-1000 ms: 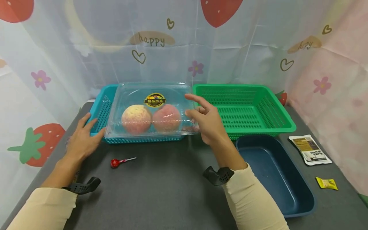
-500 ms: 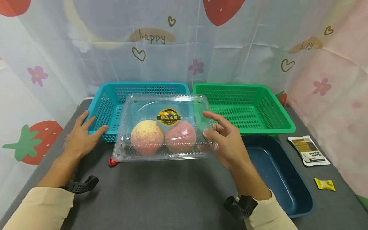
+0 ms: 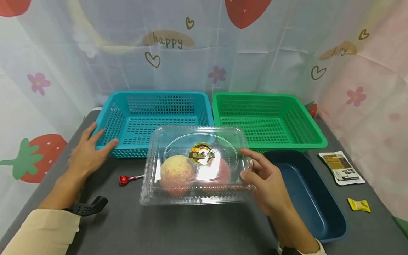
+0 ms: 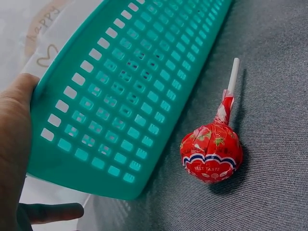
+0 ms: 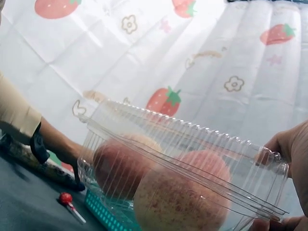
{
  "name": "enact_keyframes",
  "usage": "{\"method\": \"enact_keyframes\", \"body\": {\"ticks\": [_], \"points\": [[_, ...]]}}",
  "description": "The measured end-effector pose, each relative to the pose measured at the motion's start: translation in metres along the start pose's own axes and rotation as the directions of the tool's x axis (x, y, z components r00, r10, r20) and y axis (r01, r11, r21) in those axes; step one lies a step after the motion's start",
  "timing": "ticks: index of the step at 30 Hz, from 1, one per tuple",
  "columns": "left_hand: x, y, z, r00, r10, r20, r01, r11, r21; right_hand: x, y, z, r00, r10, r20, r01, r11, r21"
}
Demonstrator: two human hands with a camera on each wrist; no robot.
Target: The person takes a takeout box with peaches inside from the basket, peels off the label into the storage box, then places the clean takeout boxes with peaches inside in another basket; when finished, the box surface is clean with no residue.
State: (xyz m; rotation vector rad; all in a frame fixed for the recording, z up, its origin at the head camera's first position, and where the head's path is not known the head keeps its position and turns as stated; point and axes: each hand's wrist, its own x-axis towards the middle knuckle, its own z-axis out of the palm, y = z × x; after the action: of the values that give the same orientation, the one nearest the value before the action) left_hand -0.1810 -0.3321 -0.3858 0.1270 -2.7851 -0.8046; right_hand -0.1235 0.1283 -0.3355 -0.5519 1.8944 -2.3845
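My right hand [image 3: 271, 180] holds a clear plastic fruit box [image 3: 197, 194] by its right end, thumb and index finger over the lid edge, other fingers hidden. Two peaches [image 3: 176, 173] show through it, the right one partly under glare, along with a round black-and-gold label [image 3: 200, 154]. The box hangs above the table in front of the blue basket [image 3: 159, 92]. With spread fingers, my left hand [image 3: 86, 156] rests on that basket's front left corner; its thumb touches the rim in the left wrist view. A red-wrapped lollipop [image 4: 211, 151] lies on the table nearby.
A green basket [image 3: 271, 145] stands right of the blue one. In front of it sits a dark blue tub [image 3: 302, 187], partly behind my right hand. Farther right lie a white-and-gold packet [image 3: 342, 168] and a small yellow wrapped sweet [image 3: 359, 204]. A printed curtain [image 3: 255, 63] hangs behind.
My right hand has drawn the fruit box from over the blue basket toward me and to the right, uncovering the basket's inside. The left hand has stayed at the basket's corner.
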Motion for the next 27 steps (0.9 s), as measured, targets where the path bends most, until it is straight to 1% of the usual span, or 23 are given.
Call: {"method": "enact_keyframes", "body": {"ticks": [4,8,11,14,21,27], "points": [[-0.001,-0.001,0.000,1.000,0.008,0.003,-0.008,1.000,-0.011,-0.010,0.007,-0.006,1.000,-0.014,0.005,0.014,1.000,-0.009],[-0.001,-0.001,-0.001,1.000,0.012,0.006,-0.012,1.000,-0.019,-0.019,0.016,-0.012,1.000,-0.009,0.007,0.009,1.000,-0.019],[-0.001,0.000,-0.001,1.000,0.011,0.007,-0.011,1.000,-0.022,-0.024,0.024,-0.015,1.000,0.020,-0.003,-0.020,1.000,-0.025],[-0.001,0.000,-0.001,1.000,0.008,0.009,-0.008,1.000,-0.024,-0.029,0.031,-0.017,0.999,0.029,-0.022,-0.030,0.998,-0.048],[-0.001,0.001,-0.002,1.000,-0.001,0.020,0.001,1.000,-0.023,-0.032,0.042,-0.017,0.998,0.024,-0.065,-0.031,0.994,-0.108],[-0.001,0.001,-0.002,1.000,-0.004,0.019,0.004,1.000,-0.025,-0.032,0.046,-0.019,0.992,0.074,-0.102,-0.088,0.986,-0.145]]}}
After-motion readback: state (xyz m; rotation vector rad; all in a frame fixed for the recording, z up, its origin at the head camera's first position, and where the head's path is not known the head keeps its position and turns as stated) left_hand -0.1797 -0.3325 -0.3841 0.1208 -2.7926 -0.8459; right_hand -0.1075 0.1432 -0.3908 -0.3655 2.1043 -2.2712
